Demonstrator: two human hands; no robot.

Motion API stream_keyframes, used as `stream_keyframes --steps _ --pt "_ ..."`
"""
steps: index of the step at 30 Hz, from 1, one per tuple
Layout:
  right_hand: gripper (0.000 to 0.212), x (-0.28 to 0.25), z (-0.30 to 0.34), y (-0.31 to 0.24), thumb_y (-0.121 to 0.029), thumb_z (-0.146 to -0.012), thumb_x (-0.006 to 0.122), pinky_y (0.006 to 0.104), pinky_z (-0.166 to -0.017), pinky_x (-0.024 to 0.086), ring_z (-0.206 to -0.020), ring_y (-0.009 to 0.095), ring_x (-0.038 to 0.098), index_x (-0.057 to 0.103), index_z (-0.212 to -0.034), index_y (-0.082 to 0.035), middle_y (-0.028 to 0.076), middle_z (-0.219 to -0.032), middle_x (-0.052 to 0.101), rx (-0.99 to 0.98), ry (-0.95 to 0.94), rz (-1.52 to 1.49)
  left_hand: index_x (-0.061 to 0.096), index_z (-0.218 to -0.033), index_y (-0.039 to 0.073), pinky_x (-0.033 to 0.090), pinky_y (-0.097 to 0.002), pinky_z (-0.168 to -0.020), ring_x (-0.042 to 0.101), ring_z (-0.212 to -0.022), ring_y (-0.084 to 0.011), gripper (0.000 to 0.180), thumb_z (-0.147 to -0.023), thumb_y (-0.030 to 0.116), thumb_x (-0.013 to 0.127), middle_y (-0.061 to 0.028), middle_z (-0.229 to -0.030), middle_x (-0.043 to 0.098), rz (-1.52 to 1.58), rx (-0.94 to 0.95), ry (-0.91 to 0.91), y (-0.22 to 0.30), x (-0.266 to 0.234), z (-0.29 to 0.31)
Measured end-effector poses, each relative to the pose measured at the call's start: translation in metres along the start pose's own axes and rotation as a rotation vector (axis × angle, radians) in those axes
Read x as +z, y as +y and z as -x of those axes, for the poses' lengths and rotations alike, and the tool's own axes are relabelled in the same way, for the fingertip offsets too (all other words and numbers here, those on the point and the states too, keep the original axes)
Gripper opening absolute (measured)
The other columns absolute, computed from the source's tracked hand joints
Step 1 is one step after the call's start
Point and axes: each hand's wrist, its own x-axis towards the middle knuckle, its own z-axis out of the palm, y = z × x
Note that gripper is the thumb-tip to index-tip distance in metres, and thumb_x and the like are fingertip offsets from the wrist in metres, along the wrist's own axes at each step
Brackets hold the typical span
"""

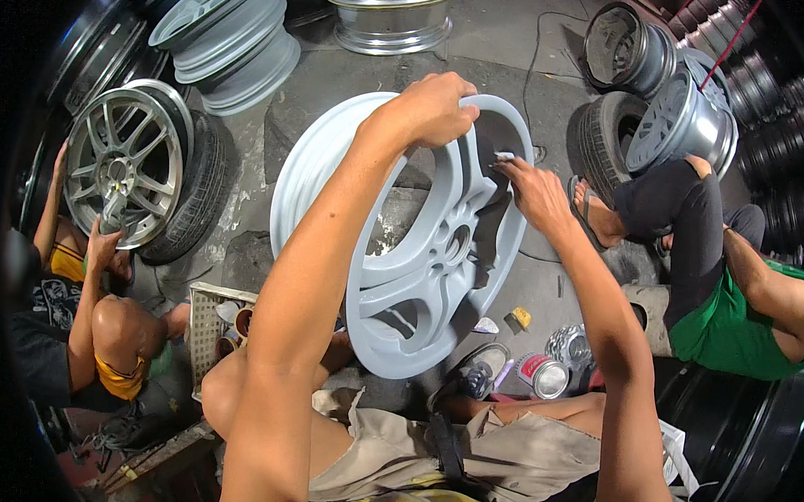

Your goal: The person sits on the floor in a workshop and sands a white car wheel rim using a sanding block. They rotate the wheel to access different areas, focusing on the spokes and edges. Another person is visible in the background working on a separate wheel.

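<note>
A pale grey car wheel rim without a tyre stands tilted in front of me, its spoked face turned to the right. My left hand is closed over the rim's top edge. Between the pinched fingers of my right hand is a small whitish piece, held near the upper right of the spoked face. Whether that piece touches the metal I cannot tell. A darker patch, perhaps shadow, covers the right part of the face.
At left, a person's hands work on a spoked rim beside a tyre. Another person in green sits at right. A can, a yellow block and a basket lie close to me. More rims stand behind.
</note>
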Motion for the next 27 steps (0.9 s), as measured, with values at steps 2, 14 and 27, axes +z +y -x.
stream_keyframes --steps 2,14,27 --pt "0.040 -0.001 0.009 -0.002 0.000 -0.089 0.057 0.0469 -0.073 0.058 -0.085 0.037 0.071 0.067 -0.126 -0.011 0.006 -0.120 0.067 0.057 0.003 -0.048 0.063 -0.134 0.000 0.049 -0.0460 -0.105 0.063 -0.120 -0.0435 0.047 -0.093 0.022 0.061 -0.0292 -0.124 0.067 0.027 0.012 -0.048 0.003 -0.001 0.005" --pt "0.042 0.005 0.017 -0.006 -0.001 -0.092 0.056 0.0478 -0.070 0.059 -0.086 0.037 0.071 0.066 -0.129 -0.018 0.002 -0.126 0.066 0.126 0.136 -0.080 0.070 -0.117 -0.002 0.053 -0.0432 -0.081 0.070 -0.083 -0.0328 0.034 -0.097 0.024 0.060 -0.0232 -0.091 0.073 0.024 0.108 0.083 -0.019 0.008 -0.005" --pt "0.041 -0.001 0.029 -0.028 -0.001 -0.090 0.059 0.0481 -0.083 0.059 -0.096 0.037 0.071 0.067 -0.128 -0.014 0.003 -0.130 0.067 0.182 0.101 -0.205 0.070 -0.119 -0.001 0.053 -0.0414 -0.082 0.070 -0.082 -0.0281 0.034 -0.097 0.022 0.060 -0.0200 -0.093 0.074 0.044 0.082 0.054 -0.013 0.007 -0.005"
